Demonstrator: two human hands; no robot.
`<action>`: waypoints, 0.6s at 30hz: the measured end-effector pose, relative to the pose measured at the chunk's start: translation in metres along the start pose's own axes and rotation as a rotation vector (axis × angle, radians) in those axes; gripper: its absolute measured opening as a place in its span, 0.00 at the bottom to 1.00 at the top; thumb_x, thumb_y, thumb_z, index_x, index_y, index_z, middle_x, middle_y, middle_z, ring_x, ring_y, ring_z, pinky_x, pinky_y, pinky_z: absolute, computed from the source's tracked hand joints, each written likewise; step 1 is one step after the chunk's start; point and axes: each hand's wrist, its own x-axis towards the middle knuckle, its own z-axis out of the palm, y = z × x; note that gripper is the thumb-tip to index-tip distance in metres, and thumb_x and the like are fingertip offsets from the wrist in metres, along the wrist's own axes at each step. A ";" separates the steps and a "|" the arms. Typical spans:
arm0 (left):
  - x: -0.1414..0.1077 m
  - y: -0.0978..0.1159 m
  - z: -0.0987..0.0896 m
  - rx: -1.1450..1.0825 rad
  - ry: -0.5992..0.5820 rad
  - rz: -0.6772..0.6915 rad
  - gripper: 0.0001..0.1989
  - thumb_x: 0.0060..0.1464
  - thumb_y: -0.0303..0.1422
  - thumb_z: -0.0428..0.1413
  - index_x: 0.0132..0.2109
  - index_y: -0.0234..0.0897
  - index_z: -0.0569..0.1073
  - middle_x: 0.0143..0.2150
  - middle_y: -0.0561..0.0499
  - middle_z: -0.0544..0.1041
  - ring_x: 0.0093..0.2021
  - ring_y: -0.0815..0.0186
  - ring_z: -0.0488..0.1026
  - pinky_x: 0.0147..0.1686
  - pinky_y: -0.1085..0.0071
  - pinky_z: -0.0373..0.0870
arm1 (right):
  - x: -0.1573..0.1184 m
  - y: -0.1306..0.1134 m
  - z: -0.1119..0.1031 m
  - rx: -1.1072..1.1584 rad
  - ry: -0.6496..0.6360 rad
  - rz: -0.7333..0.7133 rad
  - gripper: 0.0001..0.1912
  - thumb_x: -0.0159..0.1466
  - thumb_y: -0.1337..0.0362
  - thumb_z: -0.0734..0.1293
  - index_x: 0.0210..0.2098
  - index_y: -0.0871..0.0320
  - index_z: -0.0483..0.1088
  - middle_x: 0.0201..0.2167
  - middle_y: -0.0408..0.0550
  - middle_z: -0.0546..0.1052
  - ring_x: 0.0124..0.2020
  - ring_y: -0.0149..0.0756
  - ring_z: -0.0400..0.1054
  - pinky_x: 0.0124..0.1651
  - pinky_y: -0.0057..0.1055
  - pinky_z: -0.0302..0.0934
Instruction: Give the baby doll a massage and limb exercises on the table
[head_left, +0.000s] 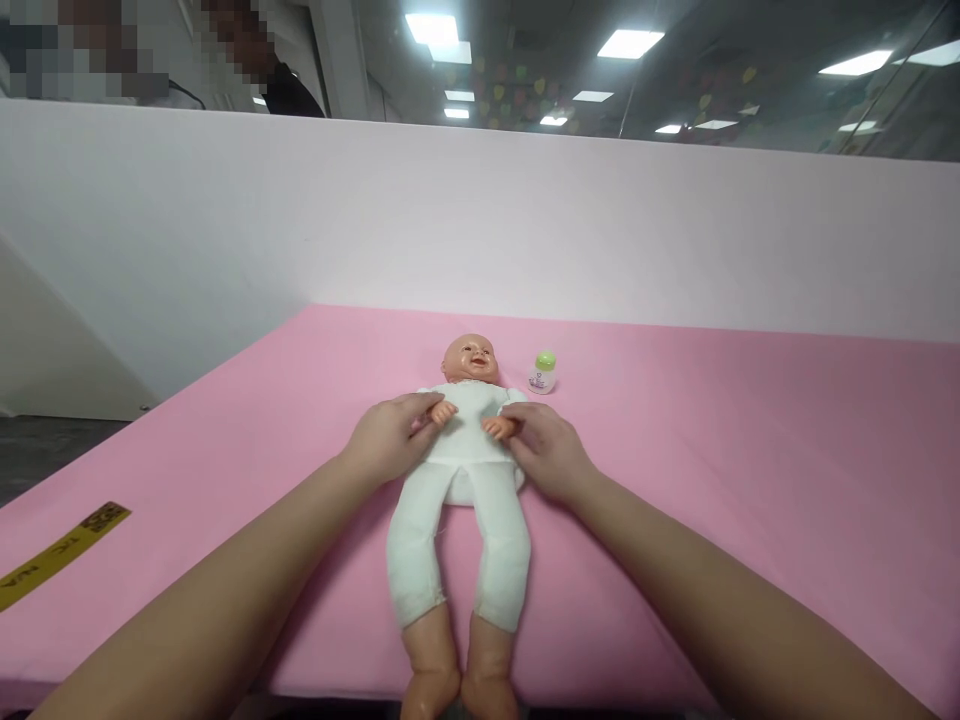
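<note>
Apart, the left hand (390,435) and right hand (553,452) gripped the doll (469,435) by its wrists; a light, even hold best suited its cloth-covered arms

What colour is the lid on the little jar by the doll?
The lid is light green, seen in the head view.

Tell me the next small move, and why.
Probably ease the hands of the doll slightly outward: they lie over its front, and the left grip and right grip hold it near the wrists. Only slightly, I'd say, since the jar stands close by its shoulder.
</note>
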 end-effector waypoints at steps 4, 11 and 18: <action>0.003 -0.019 0.000 -0.315 0.149 -0.200 0.18 0.65 0.50 0.57 0.54 0.48 0.80 0.53 0.50 0.84 0.50 0.55 0.80 0.52 0.61 0.73 | 0.007 0.020 -0.013 0.314 0.206 0.298 0.18 0.68 0.56 0.73 0.56 0.50 0.73 0.58 0.50 0.79 0.55 0.46 0.76 0.60 0.48 0.73; 0.017 -0.072 0.009 -0.844 0.395 -0.576 0.20 0.57 0.48 0.66 0.49 0.40 0.78 0.50 0.43 0.82 0.51 0.54 0.80 0.51 0.58 0.78 | 0.013 0.097 -0.040 0.573 0.433 0.773 0.26 0.64 0.55 0.77 0.57 0.53 0.69 0.53 0.53 0.81 0.50 0.47 0.80 0.52 0.48 0.79; 0.023 -0.113 0.013 -1.085 0.408 -0.947 0.11 0.59 0.35 0.63 0.46 0.37 0.74 0.40 0.39 0.82 0.39 0.55 0.83 0.43 0.57 0.82 | 0.010 0.124 -0.052 0.642 0.333 0.978 0.16 0.62 0.68 0.76 0.49 0.61 0.74 0.47 0.59 0.82 0.45 0.47 0.82 0.43 0.39 0.83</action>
